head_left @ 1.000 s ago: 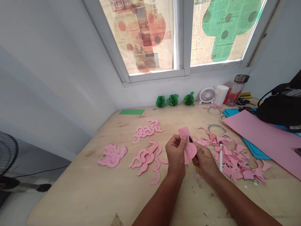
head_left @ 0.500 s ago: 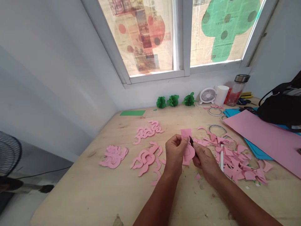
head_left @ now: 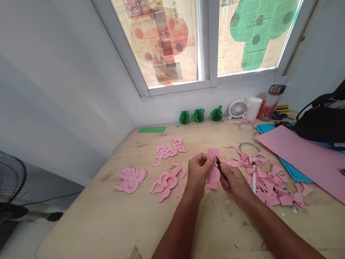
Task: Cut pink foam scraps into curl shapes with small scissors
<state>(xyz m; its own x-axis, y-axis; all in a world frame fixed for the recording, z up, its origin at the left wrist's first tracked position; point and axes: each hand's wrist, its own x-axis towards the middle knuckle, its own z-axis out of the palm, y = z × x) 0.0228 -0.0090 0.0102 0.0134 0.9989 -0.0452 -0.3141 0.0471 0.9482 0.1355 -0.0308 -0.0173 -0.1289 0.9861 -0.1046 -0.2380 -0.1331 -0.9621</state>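
Observation:
Between the fingers and thumb of my left hand (head_left: pixel 198 174) is a pink paper piece (head_left: pixel 212 182) with curved lines drawn on it. My right hand (head_left: pixel 235 178) is closed on small dark scissors (head_left: pixel 219 163), whose blades meet the right side of the paper; the handles are mostly hidden in my fingers. Left of my hands lie curly pink cut-outs (head_left: pixel 168 181), partly covered by my left forearm. Another group of pink cut-outs (head_left: pixel 169 149) sits behind them, and a stacked pink bunch (head_left: pixel 130 180) lies farther left.
Pink scraps (head_left: pixel 272 187) are heaped right of my hands, with a white pen (head_left: pixel 253 180) among them. Pink sheets (head_left: pixel 302 154) and blue sheets (head_left: pixel 295 173) lie at right beside a black bag (head_left: pixel 320 124). Along the wall stand green paper ornaments (head_left: pixel 198 115), a small fan (head_left: pixel 237 109) and a bottle (head_left: pixel 272 104).
The pink paper has turned slightly in my left hand, and its curved edge at the right shows less. The scissors' blades have shifted a little left and show more.

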